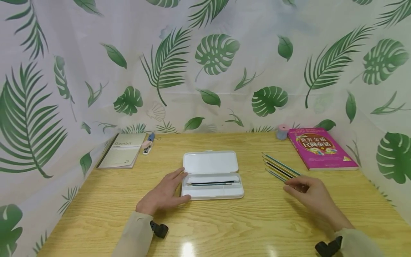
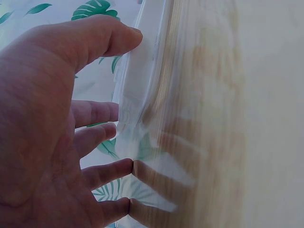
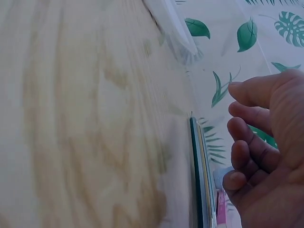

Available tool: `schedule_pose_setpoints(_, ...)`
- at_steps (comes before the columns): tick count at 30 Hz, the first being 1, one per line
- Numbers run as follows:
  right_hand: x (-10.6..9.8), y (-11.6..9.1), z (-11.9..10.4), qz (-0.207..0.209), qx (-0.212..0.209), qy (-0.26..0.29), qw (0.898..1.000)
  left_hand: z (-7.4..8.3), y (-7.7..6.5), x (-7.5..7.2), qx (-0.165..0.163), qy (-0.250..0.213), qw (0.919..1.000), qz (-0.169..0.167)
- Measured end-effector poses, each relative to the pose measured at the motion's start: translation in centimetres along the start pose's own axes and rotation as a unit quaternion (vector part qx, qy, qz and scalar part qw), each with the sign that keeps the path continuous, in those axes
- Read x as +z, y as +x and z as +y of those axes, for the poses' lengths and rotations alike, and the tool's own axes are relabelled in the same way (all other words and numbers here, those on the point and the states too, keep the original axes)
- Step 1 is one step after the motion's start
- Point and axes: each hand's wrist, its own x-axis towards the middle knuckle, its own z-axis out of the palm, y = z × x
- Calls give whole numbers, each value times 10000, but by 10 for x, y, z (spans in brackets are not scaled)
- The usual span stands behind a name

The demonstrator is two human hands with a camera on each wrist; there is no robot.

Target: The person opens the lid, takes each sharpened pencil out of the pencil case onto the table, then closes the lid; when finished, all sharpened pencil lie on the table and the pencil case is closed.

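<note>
A white pencil case [image 1: 213,192] lies with its lid [image 1: 210,162] folded back on the table. Two pencils [image 1: 212,183], one dark and one teal, rest inside it. My left hand [image 1: 164,192] spans the case's left end, fingers fairly straight; the thumb touches the front corner and other fingertips the far side and tabletop. To the right, several pencils [image 1: 280,167] lie side by side, tips pointing away and left. Over their near ends hovers my right hand [image 1: 309,194], its fingers loosely curled with nothing visibly between them; in the right wrist view the pencils [image 3: 199,175] sit apart from the fingertips.
A magenta book [image 1: 321,148] lies at the back right, beside a small pink and blue-grey object [image 1: 282,132]. At the back left are a notebook [image 1: 123,150] and a small pink and white stapler-like item [image 1: 147,147] next to a blue item [image 1: 151,137]. A leaf-patterned sheet [image 1: 212,89] borders the table.
</note>
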Motion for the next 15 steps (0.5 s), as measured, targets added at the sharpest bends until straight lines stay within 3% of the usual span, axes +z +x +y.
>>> schedule_pose_setpoints(8, 22, 14, -13, -376, -352, 356, 9980, 0, 0, 0, 19, 32, 10000, -36)
schedule_pose_setpoints(15, 49, 29, -31, -793, -415, 396, 9952, 0, 0, -2, 72, 0, 10000, -17)
